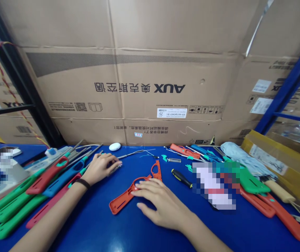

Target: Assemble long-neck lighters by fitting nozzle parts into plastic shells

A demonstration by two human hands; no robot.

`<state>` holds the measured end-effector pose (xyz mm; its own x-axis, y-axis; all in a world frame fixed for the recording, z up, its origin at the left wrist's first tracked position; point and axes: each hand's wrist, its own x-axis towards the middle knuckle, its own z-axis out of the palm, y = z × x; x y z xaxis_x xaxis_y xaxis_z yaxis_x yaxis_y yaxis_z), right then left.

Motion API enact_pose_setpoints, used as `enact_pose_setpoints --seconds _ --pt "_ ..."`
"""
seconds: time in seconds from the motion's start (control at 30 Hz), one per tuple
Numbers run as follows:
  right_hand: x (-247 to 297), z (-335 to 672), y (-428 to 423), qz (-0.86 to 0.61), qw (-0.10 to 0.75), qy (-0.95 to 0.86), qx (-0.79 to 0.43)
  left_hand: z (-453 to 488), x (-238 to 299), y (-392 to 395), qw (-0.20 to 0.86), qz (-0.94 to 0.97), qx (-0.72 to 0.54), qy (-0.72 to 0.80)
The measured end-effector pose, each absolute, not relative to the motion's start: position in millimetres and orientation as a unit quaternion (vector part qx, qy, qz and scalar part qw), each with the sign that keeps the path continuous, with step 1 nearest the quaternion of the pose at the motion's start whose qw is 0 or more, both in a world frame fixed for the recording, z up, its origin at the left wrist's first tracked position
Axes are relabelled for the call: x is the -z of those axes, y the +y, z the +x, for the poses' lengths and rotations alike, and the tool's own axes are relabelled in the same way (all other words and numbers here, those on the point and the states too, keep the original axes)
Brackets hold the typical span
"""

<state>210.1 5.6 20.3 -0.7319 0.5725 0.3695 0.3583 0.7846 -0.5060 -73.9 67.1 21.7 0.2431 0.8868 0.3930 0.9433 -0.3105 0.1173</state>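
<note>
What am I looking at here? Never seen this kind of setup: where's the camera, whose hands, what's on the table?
There is no machine here. The single picture comes from a camera worn on a person's head, looking forward and down at their own two bare hands. The left hand, which has a black wristband, lies among thin metal rods beside a pile of long green, red and blue plastic handles. I cannot tell whether it grips anything. The right hand rests open and flat on an orange plastic shell on the blue table. Further right lie a black and yellow screwdriver, more orange and green shells and a folded umbrella. Cardboard boxes stand behind.
</note>
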Motion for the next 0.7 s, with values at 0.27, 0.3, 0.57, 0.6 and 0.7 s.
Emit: enact_pose_setpoints --seconds 0.27,0.3,0.57,0.6,0.7 --pt "-23 209 -2 -0.241 0.235 -0.915 -0.224 -91 -12 74 0.114 -0.734 0.171 -0.647" --pt "-25 208 -4 -0.231 0.241 -0.914 -0.231 -90 -12 74 0.118 -0.738 0.165 -0.644" --pt "-32 217 4 -0.260 0.293 -0.896 -0.208 -80 -19 73 0.164 -0.726 0.194 -0.639" --pt "-33 219 5 -0.265 0.299 -0.894 -0.202 -79 -21 73 0.165 -0.721 0.200 -0.643" --pt "-35 223 9 -0.274 0.315 -0.890 -0.182 -74 -25 72 0.175 -0.708 0.217 -0.649"
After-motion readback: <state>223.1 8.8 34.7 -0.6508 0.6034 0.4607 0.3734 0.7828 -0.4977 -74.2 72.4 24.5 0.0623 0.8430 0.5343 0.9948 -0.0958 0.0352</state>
